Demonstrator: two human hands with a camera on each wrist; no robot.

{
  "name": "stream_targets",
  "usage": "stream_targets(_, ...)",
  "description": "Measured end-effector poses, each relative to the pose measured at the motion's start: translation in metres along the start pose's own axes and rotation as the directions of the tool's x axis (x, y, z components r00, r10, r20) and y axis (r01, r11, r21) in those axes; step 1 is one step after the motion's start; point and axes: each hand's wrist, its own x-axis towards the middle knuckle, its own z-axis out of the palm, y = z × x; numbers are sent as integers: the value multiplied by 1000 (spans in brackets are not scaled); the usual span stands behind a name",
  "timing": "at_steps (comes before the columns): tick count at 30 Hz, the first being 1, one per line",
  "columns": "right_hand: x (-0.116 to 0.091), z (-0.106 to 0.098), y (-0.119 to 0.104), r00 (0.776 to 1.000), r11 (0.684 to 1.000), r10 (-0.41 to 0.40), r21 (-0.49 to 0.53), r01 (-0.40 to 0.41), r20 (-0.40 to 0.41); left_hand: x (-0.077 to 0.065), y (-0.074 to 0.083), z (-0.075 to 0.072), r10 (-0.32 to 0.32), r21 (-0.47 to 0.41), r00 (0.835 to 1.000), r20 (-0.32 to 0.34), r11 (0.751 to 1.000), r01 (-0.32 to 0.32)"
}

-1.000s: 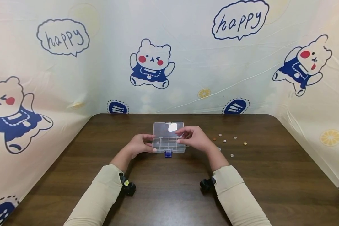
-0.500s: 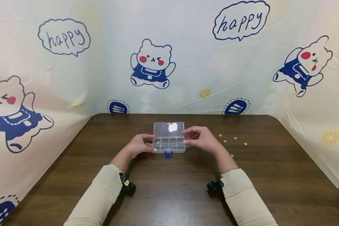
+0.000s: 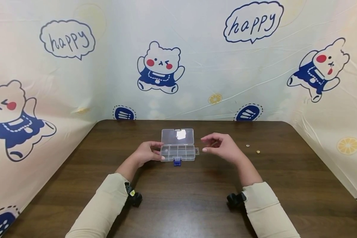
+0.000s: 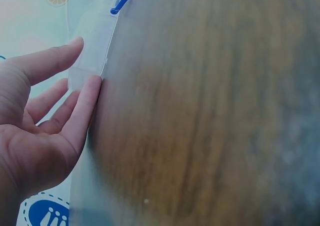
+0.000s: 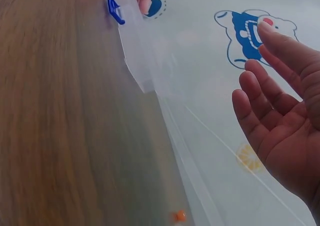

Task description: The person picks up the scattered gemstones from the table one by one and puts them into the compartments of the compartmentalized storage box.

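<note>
A clear plastic compartment box (image 3: 182,152) lies on the table in the head view. Its lid (image 3: 171,136) is raised at the back, and a blue latch (image 3: 177,162) hangs at the front. The left hand (image 3: 144,153) holds the box's left end, thumb at the front corner, fingers farther back. Something pale and small seems to lie in the left compartment, too faint to make out. To the right of the box hovers the right hand (image 3: 223,148), fingers loosely bent and apart, with nothing between them. The right wrist view also shows its palm empty.
Two tiny round pieces, one whitish (image 3: 248,145) and one yellow (image 3: 258,152), lie right of the right hand. An orange piece (image 5: 180,216) shows low in the right wrist view. A printed cloth (image 3: 196,66) stands behind the brown table (image 3: 178,198).
The right hand has drawn back from over the box's right compartments and moved right, uncovering the box's hanging tab and hiding several small pieces. The left hand and box have stayed put.
</note>
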Motion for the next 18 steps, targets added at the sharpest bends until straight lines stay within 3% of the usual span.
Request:
stream_targets(12, -18, -23, 9, 1000, 1000, -14, -5, 14, -26, 1, -4, -3, 33, -15, 999, 43, 999, -33)
stream_targets(15, -25, -27, -3, 1000, 1000, 4, -10, -5, -26, 1, -5, -3, 31, -42, 998, 57, 999, -28)
stream_targets(18, -28, -31, -1, 999, 1000, 24, -15, -25, -29, 0, -5, -3, 28, -59, 998, 58, 998, -25)
